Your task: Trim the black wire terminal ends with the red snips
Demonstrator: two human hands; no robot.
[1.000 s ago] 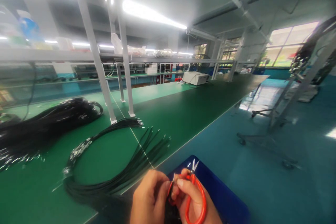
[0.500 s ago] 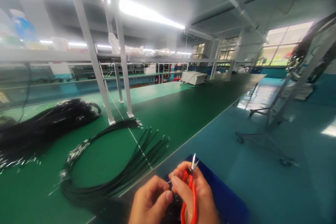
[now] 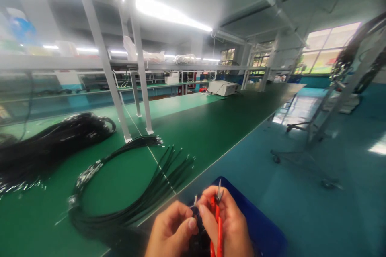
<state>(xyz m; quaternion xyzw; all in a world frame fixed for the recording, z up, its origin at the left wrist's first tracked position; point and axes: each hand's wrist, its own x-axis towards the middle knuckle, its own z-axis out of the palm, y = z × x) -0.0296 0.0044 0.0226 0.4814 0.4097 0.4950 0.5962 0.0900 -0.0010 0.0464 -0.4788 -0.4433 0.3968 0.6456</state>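
Red-handled scissors (image 3: 219, 225) lie in my right hand (image 3: 232, 221), blades pointing up and nearly closed. The thumb and forefinger of that hand meet close to a short pale tip. My left hand (image 3: 173, 227) pinches the end of a black cable (image 3: 194, 211) just beside it; the rest of the cable is mostly hidden by my fingers. On the green bench to the left, a looped bundle of black cables (image 3: 126, 213) lies with its cut ends fanned out toward my hands.
A thicker heap of black cables (image 3: 60, 140) rests farther left on the green bench (image 3: 193, 128). White shelf posts (image 3: 141, 76) rise from it, and a white box-shaped device (image 3: 222, 88) stands farther back. Below my hands is a blue bin (image 3: 262, 225). A wheeled rack (image 3: 310, 128) stands at right.
The scissors' blades have come closer together and their handles have narrowed in my right hand. A pale tip now shows above my fingers. Both hands stay in nearly the same place.
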